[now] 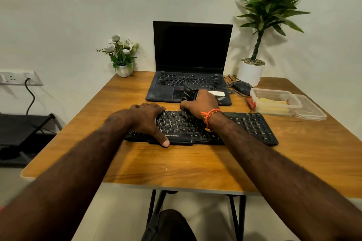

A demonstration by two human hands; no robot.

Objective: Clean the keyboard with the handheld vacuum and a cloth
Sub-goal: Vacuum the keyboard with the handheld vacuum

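Wooden-topped table (176,164), near edge bare. On it, lengthwise across the middle, the flat black plastic keyboard (244,125).

Left hand (146,121) lies flat over the keyboard's left end, fingers straight across the keys, thumb hooked over the front edge near the maker's label. It pins rather than grasps; likely to stop the board sliding under the tool.

Right hand (201,104), orange thread band at the wrist, is wrapped round the small black handheld vacuum (189,95). Vacuum stands near upright, nozzle end down on the upper key rows at mid-board, probably so suction meets the gaps between keys.

Vacuuming stage, by my reading. No cloth positively identified.

Behind: open black laptop (193,64), screen dark. To the right, dark computer mouse (242,87) and clear plastic lidded containers (278,101), set aside. Far corners: small white pot of white flowers (122,55), tall green plant in a white pot (260,31).
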